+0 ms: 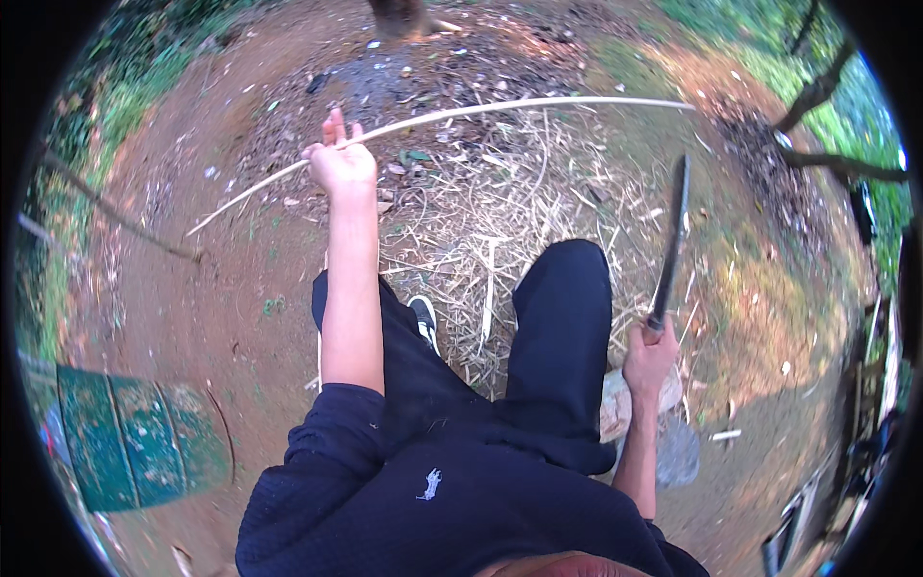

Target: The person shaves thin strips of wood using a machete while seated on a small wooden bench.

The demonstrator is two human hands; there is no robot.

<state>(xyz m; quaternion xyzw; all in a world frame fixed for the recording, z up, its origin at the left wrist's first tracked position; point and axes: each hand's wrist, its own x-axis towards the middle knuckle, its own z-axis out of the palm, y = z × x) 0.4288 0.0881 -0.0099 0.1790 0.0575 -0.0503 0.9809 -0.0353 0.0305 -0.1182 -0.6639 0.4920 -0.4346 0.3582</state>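
My left hand [340, 161] is raised out in front and grips a long, thin, pale bamboo strip [500, 109] that bows across the upper part of the head view from lower left to upper right. My right hand [651, 358] hangs low at my right side, closed around the handle of a long dark knife [672, 240] whose blade points up and away. My legs in dark trousers stretch forward between the two hands, with one dark shoe [423, 317] showing.
A pile of pale bamboo shavings and splinters [490, 221] covers the reddish dirt ahead. A green barrel [135, 438] lies at lower left. A tree trunk [399, 17] stands at the top, branches at right, a pale stone [615, 404] by my right knee.
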